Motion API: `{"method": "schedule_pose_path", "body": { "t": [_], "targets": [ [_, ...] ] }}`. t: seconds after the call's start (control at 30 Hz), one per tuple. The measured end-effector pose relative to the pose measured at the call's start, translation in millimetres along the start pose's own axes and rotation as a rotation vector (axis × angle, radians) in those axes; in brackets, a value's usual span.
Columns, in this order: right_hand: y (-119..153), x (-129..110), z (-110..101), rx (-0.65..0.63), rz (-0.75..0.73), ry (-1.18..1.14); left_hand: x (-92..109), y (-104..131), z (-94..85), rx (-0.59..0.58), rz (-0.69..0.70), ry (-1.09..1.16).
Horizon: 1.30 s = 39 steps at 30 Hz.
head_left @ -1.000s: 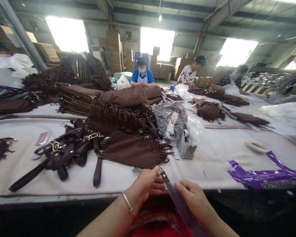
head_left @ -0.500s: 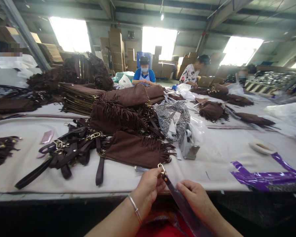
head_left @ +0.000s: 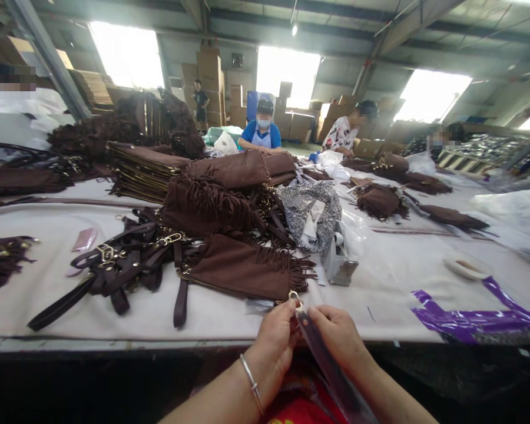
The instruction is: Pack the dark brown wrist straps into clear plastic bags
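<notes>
At the table's front edge, my left hand (head_left: 277, 337) pinches the gold clasp (head_left: 295, 297) at the top end of a dark brown strap (head_left: 324, 359). The strap, which looks to be in a clear sleeve, hangs down toward my lap. My right hand (head_left: 338, 333) closes on the strap just below the clasp. Right behind the clasp lies a brown fringed bag (head_left: 242, 268), flat on the table. To its left is a heap of dark straps (head_left: 128, 259) with gold buckles.
A stack of brown bags (head_left: 145, 171) stands behind. A grey patterned bundle (head_left: 311, 212), a silver packet (head_left: 341, 265), a tape roll (head_left: 466, 266) and purple plastic (head_left: 481, 318) lie to the right. A pink comb (head_left: 85, 239) is at left. People sit across the table.
My right hand has moved up and left along the strap, close to my left hand. My left hand and the clasp have shifted slightly right.
</notes>
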State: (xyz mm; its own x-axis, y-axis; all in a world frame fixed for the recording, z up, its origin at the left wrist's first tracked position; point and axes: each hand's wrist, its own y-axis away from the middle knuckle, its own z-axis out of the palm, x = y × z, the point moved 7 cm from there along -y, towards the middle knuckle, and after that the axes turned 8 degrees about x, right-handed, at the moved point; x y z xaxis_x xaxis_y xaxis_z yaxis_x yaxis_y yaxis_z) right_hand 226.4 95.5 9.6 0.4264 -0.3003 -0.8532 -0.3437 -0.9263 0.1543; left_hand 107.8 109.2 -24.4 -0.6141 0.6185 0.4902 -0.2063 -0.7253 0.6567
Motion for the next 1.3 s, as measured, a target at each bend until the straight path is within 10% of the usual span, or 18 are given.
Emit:
{"method": "schedule_pose_path", "body": {
  "t": [0.43,0.63,0.73,0.87,1.07,1.3],
  "targets": [
    [-18,-9,8,0.014,-0.044,0.131,13,5,-10.4,-0.006,0.066,-0.488],
    [-13,-9,6,0.004,-0.097,0.189,72,11,-0.6,-0.097,0.748,-1.208],
    [-10,-8,6,-0.001,-0.08,0.161,78,11,10.6,-0.139,0.877,-1.32],
    [-6,-6,4,0.015,-0.077,0.161,69,2,16.2,-0.131,0.766,-1.262],
    [-5,-2,4,0.011,-0.081,0.199,41,-18,2.1,-0.07,0.201,-1.043],
    [-12,5,9,0.007,-0.006,0.131,47,-10,4.2,-0.133,0.027,-0.9]
  ]
}}
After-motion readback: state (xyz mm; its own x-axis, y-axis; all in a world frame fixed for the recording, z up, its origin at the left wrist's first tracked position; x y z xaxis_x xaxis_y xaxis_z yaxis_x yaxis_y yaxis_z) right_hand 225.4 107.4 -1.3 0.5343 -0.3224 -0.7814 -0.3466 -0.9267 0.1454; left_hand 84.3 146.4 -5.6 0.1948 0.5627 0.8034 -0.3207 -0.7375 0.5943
